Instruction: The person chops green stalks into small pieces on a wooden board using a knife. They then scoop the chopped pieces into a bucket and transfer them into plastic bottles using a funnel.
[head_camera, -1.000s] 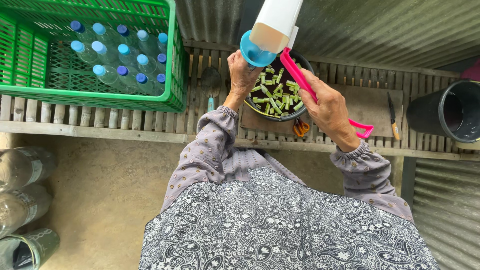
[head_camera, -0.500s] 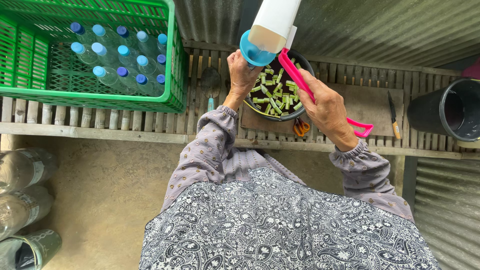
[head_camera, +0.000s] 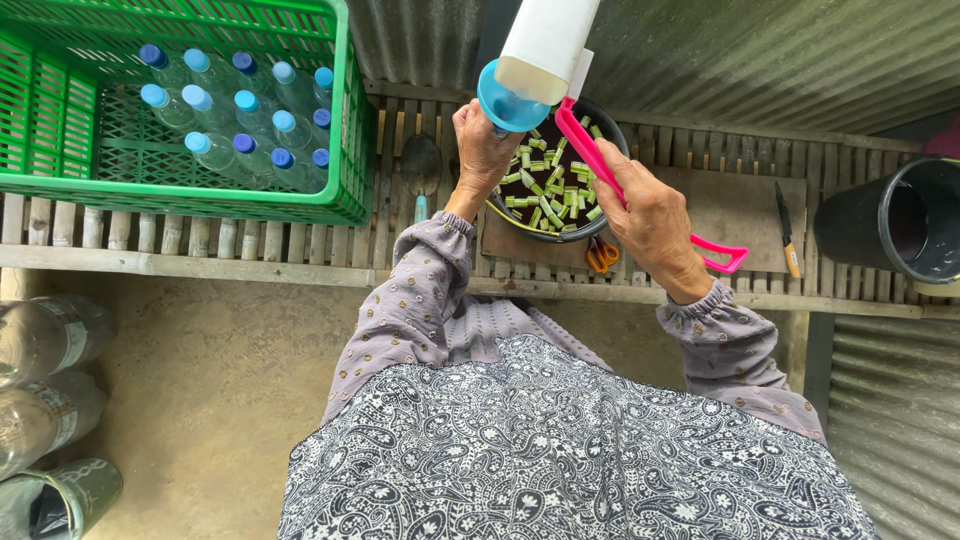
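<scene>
A dark round bowl (head_camera: 520, 226) of chopped green stalk pieces (head_camera: 548, 188) sits on a wooden slat shelf (head_camera: 300, 240). My left hand (head_camera: 482, 148) grips the bowl's left rim. My right hand (head_camera: 652, 218) is closed on a pink handled utensil (head_camera: 598, 160) whose far end reaches over the bowl. A white cylinder with a blue cap (head_camera: 508, 104) hangs close to the camera above the bowl; what holds it is hidden.
A green crate (head_camera: 200, 195) with several blue-capped bottles stands at the left. Orange scissors (head_camera: 600, 256), a board (head_camera: 735, 205) and a knife (head_camera: 786, 232) lie right of the bowl, then a black bucket (head_camera: 895, 225). A trowel (head_camera: 421, 172) lies left. Clear bottles (head_camera: 45, 340) lie below.
My right hand and the pink utensil shifted slightly over the bowl; my left hand stays on the rim.
</scene>
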